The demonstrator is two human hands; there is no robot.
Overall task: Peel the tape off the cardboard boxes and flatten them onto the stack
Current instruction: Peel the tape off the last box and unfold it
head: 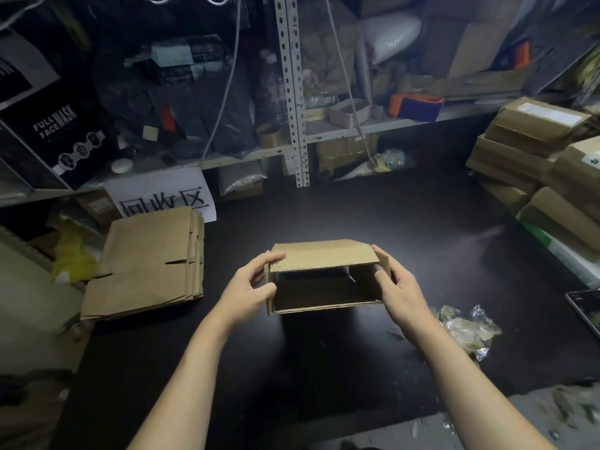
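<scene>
I see left hand [250,287] and right hand [401,287] gripping the open box [324,259] by its side edges; dark table [373,216] lies bare beyond.

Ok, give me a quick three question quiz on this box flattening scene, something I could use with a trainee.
1. True or false: the open cardboard box is held by both the left hand and the right hand.
2. Where does the stack of flattened cardboard lie relative to the held box? A) on the person's left B) on the person's right C) directly under it
3. Fill in: the crumpled pile of peeled tape lies on the dark table beside the person's ____ forearm.

Key: 1 true; 2 A; 3 right.
</scene>
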